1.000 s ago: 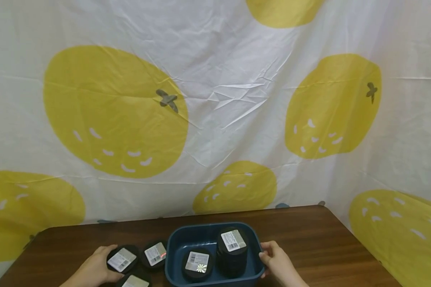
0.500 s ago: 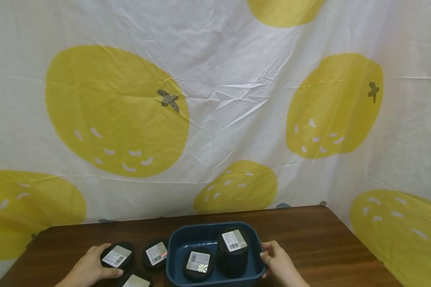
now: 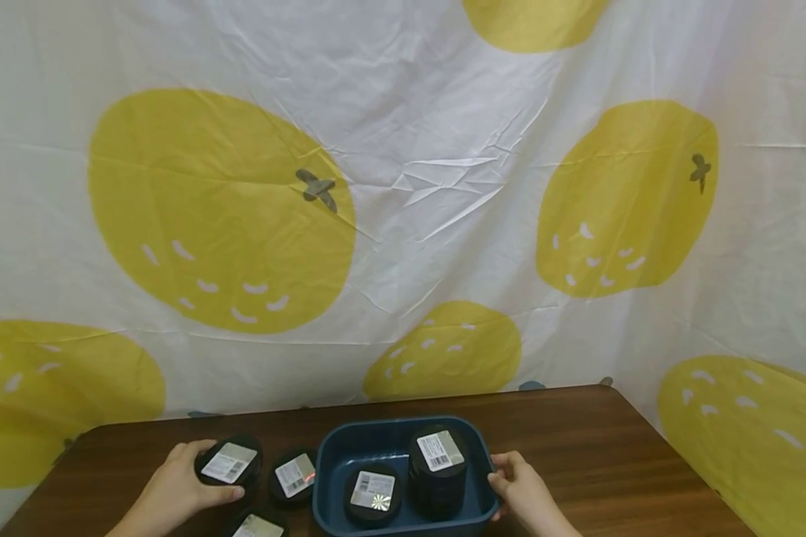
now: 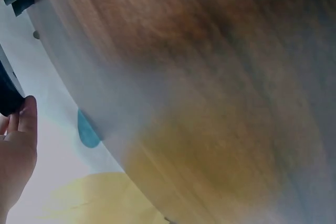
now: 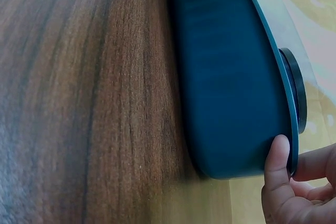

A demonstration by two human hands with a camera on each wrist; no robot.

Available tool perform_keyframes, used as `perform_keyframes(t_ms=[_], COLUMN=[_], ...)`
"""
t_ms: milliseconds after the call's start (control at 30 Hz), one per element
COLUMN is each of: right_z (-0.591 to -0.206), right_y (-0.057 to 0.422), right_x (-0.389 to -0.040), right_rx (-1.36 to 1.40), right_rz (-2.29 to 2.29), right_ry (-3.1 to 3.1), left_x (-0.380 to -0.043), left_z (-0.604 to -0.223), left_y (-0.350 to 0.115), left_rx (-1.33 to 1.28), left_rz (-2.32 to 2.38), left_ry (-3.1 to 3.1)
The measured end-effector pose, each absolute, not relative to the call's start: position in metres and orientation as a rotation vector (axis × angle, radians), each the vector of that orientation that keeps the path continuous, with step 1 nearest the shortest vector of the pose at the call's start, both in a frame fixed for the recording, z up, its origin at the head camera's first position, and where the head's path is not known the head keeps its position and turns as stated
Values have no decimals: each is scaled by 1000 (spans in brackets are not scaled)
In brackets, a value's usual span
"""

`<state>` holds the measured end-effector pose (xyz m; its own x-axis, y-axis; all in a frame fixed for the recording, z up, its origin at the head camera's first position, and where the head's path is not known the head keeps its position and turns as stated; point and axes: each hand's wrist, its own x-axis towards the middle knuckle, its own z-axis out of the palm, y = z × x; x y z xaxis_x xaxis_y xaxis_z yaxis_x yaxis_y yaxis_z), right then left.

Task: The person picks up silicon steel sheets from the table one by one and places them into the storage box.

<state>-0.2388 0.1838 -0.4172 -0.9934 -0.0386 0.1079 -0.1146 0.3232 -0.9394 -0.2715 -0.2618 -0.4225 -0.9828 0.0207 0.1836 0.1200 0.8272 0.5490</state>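
Note:
My left hand grips a flat round black disc with a white barcode label, thumb on its near side and fingers on the far side. In the left wrist view only its dark edge shows, raised off the table. To its right lies another labelled disc, touching or close to a blue plastic bin. A further labelled disc is cut off by the bottom edge. With thumb and fingers, my right hand pinches the bin's right rim. Inside the bin are a single disc and a taller stack of discs.
All of this stands on a dark brown wooden table. White cloth printed with yellow fruit hangs behind the table and at its right side.
My left hand first drew its disc slightly left, then raised it and carried it up and a little right. The right hand keeps hold of the bin's rim, and the bin stays put.

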Motion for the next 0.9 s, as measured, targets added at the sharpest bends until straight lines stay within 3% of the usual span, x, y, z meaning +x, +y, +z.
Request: perform_keyframes(t_ms=[900], right_z=[-417], right_y=[183], right_x=[-238], right_rx=[148], right_rz=[1756], right_ry=[-2505], left_x=[-258], left_z=[-396], left_y=[-210], left_rx=[-219], left_rz=[-935], left_ry=[-2803])
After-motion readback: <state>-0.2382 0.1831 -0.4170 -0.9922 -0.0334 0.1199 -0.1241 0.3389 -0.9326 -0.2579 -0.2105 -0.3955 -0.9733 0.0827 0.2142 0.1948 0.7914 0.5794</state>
